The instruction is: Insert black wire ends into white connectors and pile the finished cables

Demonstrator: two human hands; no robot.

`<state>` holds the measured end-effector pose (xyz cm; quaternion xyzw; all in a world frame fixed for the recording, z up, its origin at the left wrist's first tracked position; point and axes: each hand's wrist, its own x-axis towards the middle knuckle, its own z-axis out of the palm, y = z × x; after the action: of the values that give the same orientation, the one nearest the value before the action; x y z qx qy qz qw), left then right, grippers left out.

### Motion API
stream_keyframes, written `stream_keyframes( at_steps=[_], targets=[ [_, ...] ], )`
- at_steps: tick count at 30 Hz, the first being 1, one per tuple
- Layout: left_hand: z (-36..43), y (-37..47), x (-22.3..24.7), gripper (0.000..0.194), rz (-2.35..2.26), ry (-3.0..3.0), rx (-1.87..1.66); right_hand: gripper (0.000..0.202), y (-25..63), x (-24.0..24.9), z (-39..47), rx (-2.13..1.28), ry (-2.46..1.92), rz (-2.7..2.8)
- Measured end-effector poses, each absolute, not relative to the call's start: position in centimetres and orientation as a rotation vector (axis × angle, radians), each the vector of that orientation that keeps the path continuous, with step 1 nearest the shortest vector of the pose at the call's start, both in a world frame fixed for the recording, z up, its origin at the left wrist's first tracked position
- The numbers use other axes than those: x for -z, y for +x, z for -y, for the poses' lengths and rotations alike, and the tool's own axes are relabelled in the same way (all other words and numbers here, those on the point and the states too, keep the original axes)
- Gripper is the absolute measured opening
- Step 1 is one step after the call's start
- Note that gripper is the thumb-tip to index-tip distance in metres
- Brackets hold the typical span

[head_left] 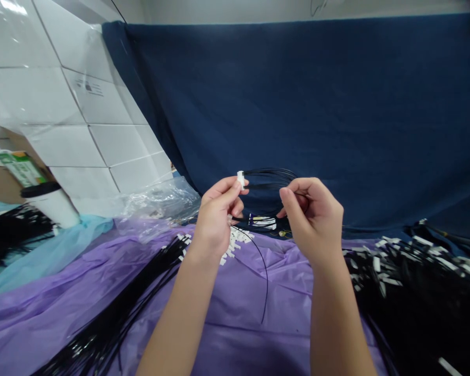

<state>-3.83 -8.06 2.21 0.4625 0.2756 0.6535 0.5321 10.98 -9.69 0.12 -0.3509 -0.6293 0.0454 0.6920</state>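
Observation:
Between the thumb and fingers of my left hand (221, 211) is a white plastic connector (241, 179), held upright. Several black wires (270, 171) run from it in a bowed loop to my right hand (315, 216), whose thumb and forefinger pinch them. The lower fingers of my left hand curl round another wire end, partly hidden by the palm. One loose black wire (266, 271) hangs down from there in a curve. Below my left hand, a pile of small white connectors (235, 244) lies on the purple sheet (235, 334).
A bundle of black wires (129, 297) with white ends lies at left. At right is a large heap of black wires with white connectors (395, 261). A black-lidded white cup (53, 203) stands before stacked white boxes (90, 99). A dark blue cloth (297, 99) hangs behind.

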Motion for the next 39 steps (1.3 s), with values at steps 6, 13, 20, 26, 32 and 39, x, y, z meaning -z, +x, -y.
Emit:
stream_keyframes(
  at_steps=[6,13,20,26,32,39],
  targets=[
    [8.1,-3.4,-2.0,0.010,-0.675,1.195,-1.557,0.011,10.5,-0.6,10.3,0.051,-0.825,1.561],
    [7.9,-3.2,-1.8,0.009,-0.654,1.225,-1.572,0.012,10.2,-0.6,10.2,0.098,-0.819,1.578],
    [7.9,-3.0,-1.7,0.011,-0.673,1.226,-1.557,0.011,10.1,-0.6,10.2,0.081,-0.879,1.568],
    [7.8,-3.2,-1.8,0.013,-0.758,1.117,-1.632,0.018,9.9,-1.3,11.4,0.289,-0.949,1.412],
    [7.6,-3.6,-2.0,0.011,-0.732,0.912,-1.699,0.007,9.1,-1.8,13.3,-0.020,-0.940,1.284],
    [7.6,-3.9,-2.2,0.012,-0.713,0.771,-1.811,0.035,9.1,-1.8,13.9,-0.528,-0.924,1.548]
  ],
)
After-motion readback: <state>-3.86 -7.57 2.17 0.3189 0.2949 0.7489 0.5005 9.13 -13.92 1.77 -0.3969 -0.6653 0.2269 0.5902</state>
